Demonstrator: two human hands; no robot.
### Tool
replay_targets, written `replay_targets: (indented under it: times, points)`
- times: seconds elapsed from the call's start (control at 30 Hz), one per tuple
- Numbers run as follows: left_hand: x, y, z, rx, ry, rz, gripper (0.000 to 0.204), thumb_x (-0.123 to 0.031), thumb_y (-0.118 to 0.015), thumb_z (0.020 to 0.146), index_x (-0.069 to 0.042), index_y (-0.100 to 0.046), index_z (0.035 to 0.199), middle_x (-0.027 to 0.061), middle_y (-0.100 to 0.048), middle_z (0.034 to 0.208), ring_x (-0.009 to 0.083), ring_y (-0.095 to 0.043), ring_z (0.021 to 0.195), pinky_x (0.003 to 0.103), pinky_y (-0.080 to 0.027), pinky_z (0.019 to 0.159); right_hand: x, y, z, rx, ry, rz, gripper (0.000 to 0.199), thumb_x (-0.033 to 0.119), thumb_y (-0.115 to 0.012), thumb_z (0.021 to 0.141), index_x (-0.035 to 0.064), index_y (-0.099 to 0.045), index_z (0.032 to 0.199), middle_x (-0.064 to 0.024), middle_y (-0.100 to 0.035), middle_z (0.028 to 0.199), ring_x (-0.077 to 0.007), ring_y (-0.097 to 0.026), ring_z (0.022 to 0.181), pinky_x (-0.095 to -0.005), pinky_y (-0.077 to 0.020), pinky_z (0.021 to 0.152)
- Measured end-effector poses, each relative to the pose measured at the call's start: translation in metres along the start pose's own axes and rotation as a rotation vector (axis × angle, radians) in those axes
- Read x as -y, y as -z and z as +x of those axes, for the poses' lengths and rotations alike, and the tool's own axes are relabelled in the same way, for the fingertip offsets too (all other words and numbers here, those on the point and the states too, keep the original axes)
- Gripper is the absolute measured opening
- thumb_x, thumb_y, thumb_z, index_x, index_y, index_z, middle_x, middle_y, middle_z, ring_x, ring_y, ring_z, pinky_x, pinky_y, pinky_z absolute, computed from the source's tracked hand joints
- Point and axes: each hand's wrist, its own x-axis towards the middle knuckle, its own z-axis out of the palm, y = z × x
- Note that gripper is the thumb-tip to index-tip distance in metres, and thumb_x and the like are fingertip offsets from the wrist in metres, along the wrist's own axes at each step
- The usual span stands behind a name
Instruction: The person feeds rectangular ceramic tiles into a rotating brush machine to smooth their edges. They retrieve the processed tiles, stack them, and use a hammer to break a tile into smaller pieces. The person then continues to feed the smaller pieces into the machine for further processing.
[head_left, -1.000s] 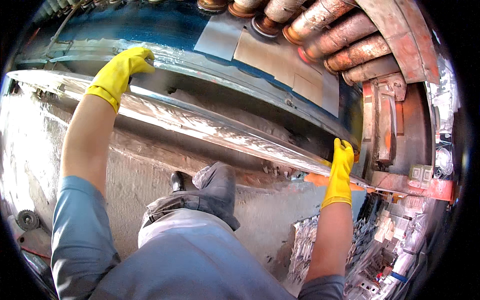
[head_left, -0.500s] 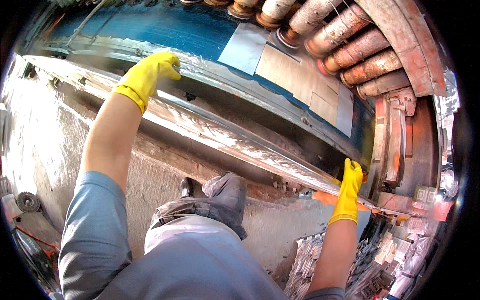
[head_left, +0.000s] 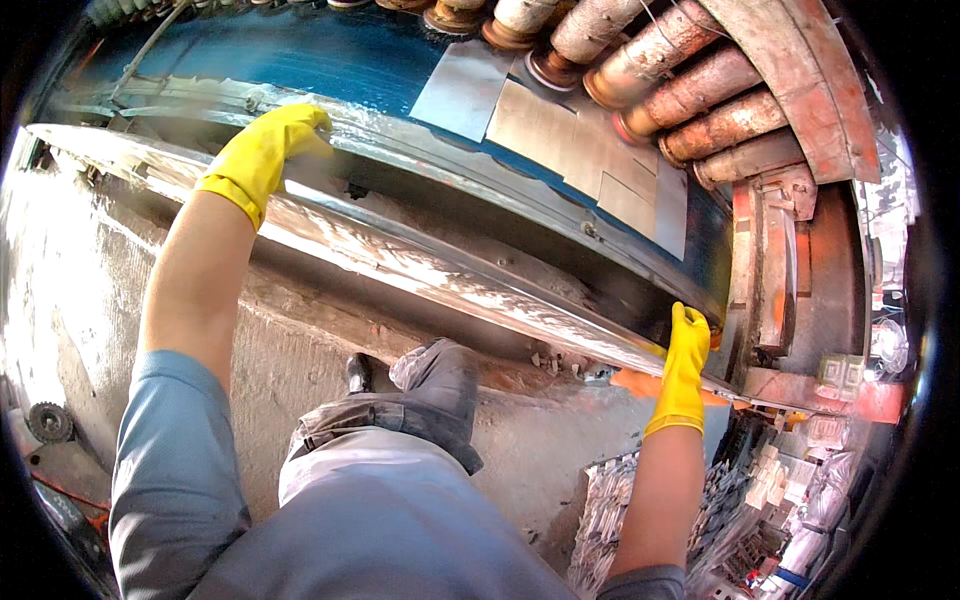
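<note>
Wearing yellow gloves (head_left: 230,188), the person (head_left: 375,515) reaches forward over a long metal panel (head_left: 430,265); it runs slantwise across the view, from the upper left down towards the right, between the floor (head_left: 530,440) and the side of a blue belt (head_left: 300,50); along its far side opens a dark gap (head_left: 480,228). The left hand (head_left: 268,148) is over the panel's left part, fingers loosely curved and thumb held apart from them, its tips above the gap; whether the palm touches the panel I cannot tell. The right hand (head_left: 685,355) is at the panel's right end, fingers bent at the top; whether they grip the edge I cannot tell from here. On the belt lie a grey tile (head_left: 462,82) and, beside it, beige tiles (head_left: 535,125); thick, rust-stained cylinders (head_left: 690,95) stand in a row above; an orange piece (head_left: 637,383) shows just beside the right glove; a pile of thin strips (head_left: 612,505) sits on the lower right; a black boot (head_left: 358,373) is on the floor.
</note>
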Motion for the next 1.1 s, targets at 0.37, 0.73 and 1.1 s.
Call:
replay_targets:
  times: [0.37, 0.73, 1.1]
  points:
    - [-0.009, 0.029, 0.041, 0.029, -0.033, 0.041, 0.061, -0.038, -0.080, 0.075, -0.009, -0.069, 0.127, 0.0204, -0.069, 0.127, 0.0370, -0.063, 0.120, 0.042, -0.048, 0.104, 0.028, -0.009, 0.043, 0.017, 0.013, -0.017, 0.047, 0.043, -0.072, 0.093, 0.0023, -0.072, 0.117, -0.0137, -0.077, 0.106, -0.0272, -0.072, 0.098, -0.0376, -0.0527, 0.088]
    - [-0.010, 0.031, 0.056, 0.034, -0.012, 0.052, 0.060, -0.037, -0.079, 0.078, -0.008, -0.067, 0.130, 0.0198, -0.066, 0.132, 0.0360, -0.060, 0.126, 0.042, -0.045, 0.108, 0.043, -0.011, 0.055, 0.042, -0.003, -0.039, 0.048, 0.044, -0.071, 0.092, 0.0027, -0.072, 0.118, -0.0149, -0.077, 0.107, -0.0291, -0.072, 0.099, -0.0389, -0.0523, 0.089]
    - [-0.023, 0.051, 0.078, 0.067, 0.005, 0.067, 0.059, -0.034, -0.078, 0.080, -0.007, -0.066, 0.131, 0.0202, -0.065, 0.135, 0.0360, -0.058, 0.128, 0.042, -0.044, 0.109, 0.056, -0.013, 0.077, 0.045, -0.002, -0.056, 0.047, 0.043, -0.070, 0.093, 0.0021, -0.072, 0.117, -0.0157, -0.077, 0.108, -0.0302, -0.072, 0.101, -0.0392, -0.0526, 0.090]
